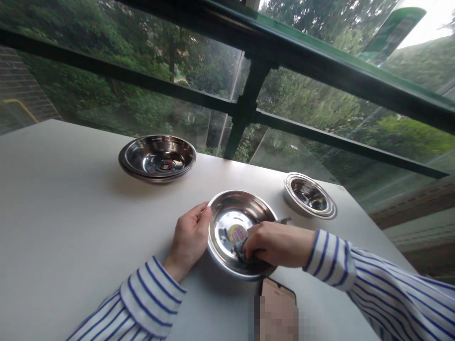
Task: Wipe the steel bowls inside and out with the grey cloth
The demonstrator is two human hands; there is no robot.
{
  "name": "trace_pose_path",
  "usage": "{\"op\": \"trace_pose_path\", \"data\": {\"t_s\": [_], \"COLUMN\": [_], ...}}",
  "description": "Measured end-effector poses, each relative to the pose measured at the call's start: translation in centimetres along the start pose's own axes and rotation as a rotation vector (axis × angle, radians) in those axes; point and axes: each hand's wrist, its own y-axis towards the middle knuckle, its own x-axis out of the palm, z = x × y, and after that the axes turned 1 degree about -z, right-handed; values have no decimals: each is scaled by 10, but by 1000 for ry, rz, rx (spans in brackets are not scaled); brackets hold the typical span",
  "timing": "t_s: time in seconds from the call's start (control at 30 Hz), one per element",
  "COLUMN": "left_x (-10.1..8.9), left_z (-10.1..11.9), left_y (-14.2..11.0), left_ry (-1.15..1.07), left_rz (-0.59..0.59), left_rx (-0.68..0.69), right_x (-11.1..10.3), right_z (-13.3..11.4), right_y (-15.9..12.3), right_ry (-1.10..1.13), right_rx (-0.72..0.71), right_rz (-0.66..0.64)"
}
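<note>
A shiny metal bowl [227,215] with a round yellow-and-pink sticker [237,234] on its inner bottom stands in front of me on the white table. My left hand [192,234] grips the bowl's left rim, thumb on top and fingers underneath. Inside the bowl, my right hand [268,242] is closed around a dark grey cloth [241,248] and presses it near the sticker. A corner of the cloth pokes out beyond the far right rim. The fingertips of the right hand are partly hidden by the hand itself.
Nested wide metal bowls [156,158] stand at the back left, the top one with a red label. Smaller stacked metal bowls [310,195] sit at the right edge. A phone [279,308], partly blurred, lies near me. Green-framed windows [245,109] border the white table [88,213].
</note>
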Motion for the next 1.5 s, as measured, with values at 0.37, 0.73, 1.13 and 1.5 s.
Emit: {"op": "trace_pose_path", "data": {"t_s": [0.37,0.73,1.13,1.5], "left_x": [1,-4,2,3], "left_z": [1,2,7,5], "left_y": [3,4,6,6], "left_ry": [12,14,65,-5], "left_rz": [-50,-98,57,38], "left_rx": [20,38,-4,-44], "right_x": [9,-6,-15,-2], "right_z": [-6,16,4,-10], "right_y": [24,42,5,10], "right_ry": [-122,-462,-447,-109], "right_rx": [-169,110,192,-20], "right_rz": [163,284,-7,-11]}}
